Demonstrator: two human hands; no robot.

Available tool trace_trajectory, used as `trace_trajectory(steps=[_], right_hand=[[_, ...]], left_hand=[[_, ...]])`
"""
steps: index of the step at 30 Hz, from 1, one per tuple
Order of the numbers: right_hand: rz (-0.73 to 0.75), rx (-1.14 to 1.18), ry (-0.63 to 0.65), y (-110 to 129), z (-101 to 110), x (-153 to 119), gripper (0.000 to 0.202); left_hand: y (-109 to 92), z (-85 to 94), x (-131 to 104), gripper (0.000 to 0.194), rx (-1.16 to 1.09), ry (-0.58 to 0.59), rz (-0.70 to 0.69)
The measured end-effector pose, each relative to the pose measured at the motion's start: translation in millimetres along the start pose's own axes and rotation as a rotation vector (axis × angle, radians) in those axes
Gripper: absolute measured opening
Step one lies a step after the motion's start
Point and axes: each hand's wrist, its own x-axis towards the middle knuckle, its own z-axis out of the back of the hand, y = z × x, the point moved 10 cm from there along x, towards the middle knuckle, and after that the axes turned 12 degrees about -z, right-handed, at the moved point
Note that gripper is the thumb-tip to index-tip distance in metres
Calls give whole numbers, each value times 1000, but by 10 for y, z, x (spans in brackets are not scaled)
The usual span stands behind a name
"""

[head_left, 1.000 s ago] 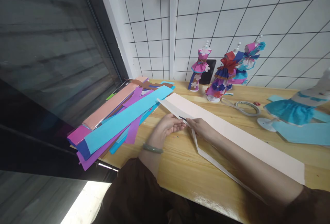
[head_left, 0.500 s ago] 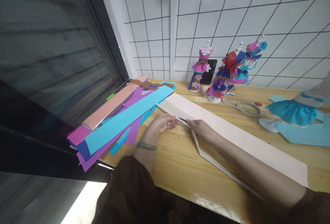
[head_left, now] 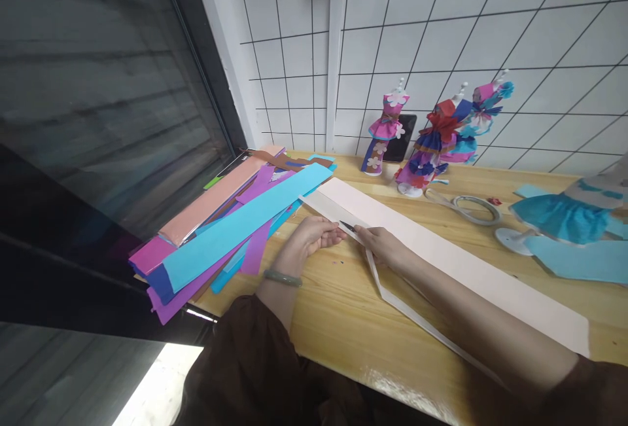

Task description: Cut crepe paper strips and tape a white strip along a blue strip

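My right hand (head_left: 380, 243) is closed around scissors, whose dark blades (head_left: 347, 226) lie at the edge of a pale pink paper sheet (head_left: 441, 249). The handles are hidden inside my fingers. My left hand (head_left: 321, 235) pinches the near edge of the paper just left of the blade tips. A narrow pale strip (head_left: 417, 315), cut loose along one side, passes under my right hand and bends down towards the table's front edge. Tiny scraps (head_left: 337, 262) lie on the wood below my hands.
Coloured paper strips are heaped at the left, a light blue one (head_left: 245, 230) on top. Small dress forms in paper dresses (head_left: 385, 126) stand along the wall, with a phone (head_left: 400, 138) behind. A tape roll (head_left: 475, 210) and a blue-skirted form (head_left: 562, 210) are at right.
The view has shifted slightly, and a little more of the scissor blades shows between my hands. Both hands stay at nearly the same spot on the paper.
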Motion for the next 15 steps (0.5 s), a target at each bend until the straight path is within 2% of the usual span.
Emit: trace_trajectory(steps=[15], right_hand=[[0, -9, 1, -53, -42, 122, 47]], left_hand=[[12, -8, -3, 3, 19, 15, -1]])
